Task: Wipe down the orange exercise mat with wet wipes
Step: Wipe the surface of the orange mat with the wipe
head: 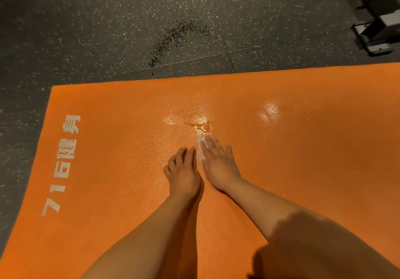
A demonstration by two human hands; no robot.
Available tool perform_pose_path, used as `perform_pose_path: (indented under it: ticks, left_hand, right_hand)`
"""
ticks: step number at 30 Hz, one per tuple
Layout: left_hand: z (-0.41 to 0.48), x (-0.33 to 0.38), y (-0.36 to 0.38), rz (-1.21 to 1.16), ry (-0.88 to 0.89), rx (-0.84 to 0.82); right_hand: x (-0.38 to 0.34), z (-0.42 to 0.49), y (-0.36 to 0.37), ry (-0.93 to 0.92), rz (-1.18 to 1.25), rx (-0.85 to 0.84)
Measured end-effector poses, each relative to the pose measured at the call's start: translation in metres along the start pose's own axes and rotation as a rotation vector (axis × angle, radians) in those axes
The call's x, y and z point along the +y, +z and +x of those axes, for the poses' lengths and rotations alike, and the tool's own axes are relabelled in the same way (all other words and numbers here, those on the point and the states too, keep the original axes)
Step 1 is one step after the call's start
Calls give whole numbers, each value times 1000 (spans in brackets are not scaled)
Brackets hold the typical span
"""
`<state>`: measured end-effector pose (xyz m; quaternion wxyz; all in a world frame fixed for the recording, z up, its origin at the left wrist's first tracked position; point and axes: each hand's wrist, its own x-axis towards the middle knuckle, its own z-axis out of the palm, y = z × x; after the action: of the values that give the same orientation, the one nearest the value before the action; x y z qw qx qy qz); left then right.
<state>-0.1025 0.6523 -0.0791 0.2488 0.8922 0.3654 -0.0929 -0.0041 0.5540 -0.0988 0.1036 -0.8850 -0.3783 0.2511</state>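
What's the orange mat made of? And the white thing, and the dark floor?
Orange mat: probably foam or rubber, grainy, matte, shiny where wet. White wipe: thin damp-looking fabric or paper, crumpled under the right hand. Floor: likely rubber tiles, dark, speckled, with seams.

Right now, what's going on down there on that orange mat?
A person is wiping the orange mat. The right hand presses a white wet wipe flat against it, just short of a small puddle. The left hand rests on the mat beside the wipe. A wet shiny patch lies farther right.
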Motion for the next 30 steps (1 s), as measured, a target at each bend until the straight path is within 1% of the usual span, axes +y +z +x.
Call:
perform_pose_path:
  ticks: [1,3,4,5,6,8,10,11,12,13,15,16,17,18,20,22,23,24,25,28,29,30]
  left_hand:
    - [3,-1,0,13,0,7]
    - [6,-2,1,42,5,5]
    - [7,-2,3,51,6,2]
    - [7,-2,4,55,5,4]
    - [7,-1,4,50,0,13]
    - [10,4,4,25,-18,34]
    - [15,8,2,0,-29,36]
    - [18,8,0,-7,-31,41]
    - [22,8,-2,-10,-32,46]
    - [26,7,-5,-11,-38,49]
    - [35,3,-9,-12,-64,43]
    - [38,2,-10,-13,-78,36]
    - [41,1,-10,-13,-90,29]
    - [42,2,-10,-15,-98,24]
    - [43,2,-8,-35,-104,30]
    - [42,-2,-7,-86,-93,54]
    - [42,-6,-7,-110,-81,69]
    - [41,-11,-7,-121,-63,81]
    - [41,-14,-7,-124,-47,88]
    - [43,-16,-6,-156,-46,101]
    - [43,-16,-5,-176,-56,106]
    - [42,-15,-4,-200,-66,113]
  right_hand:
    - [8,1,-2,67,6,28]
    - [21,5,-7,257,38,74]
    - [21,8,-9,325,62,78]
    - [17,11,-10,354,92,75]
    - [9,14,-10,339,119,64]
    - [-9,17,-8,202,120,22]
    - [-14,19,-5,38,40,-6]
    - [-8,22,-6,-2,8,-3]
    - [1,26,-7,1,-8,18]
    - [11,30,-10,50,-4,47]
    - [24,37,-16,223,41,96]
    - [24,41,-16,285,60,108]
    - [19,45,-18,304,77,107]
    - [10,49,-18,277,95,96]
    - [-13,56,-18,120,99,32]
    - [-27,61,-14,-64,44,-33]
    - [-27,64,-13,-126,6,-42]
    - [-22,67,-12,-150,-29,-26]
    - [-15,70,-13,-128,-53,4]
    - [-3,75,-16,120,-15,113]
    - [-8,76,-16,149,7,116]
    - [-16,76,-16,114,25,98]
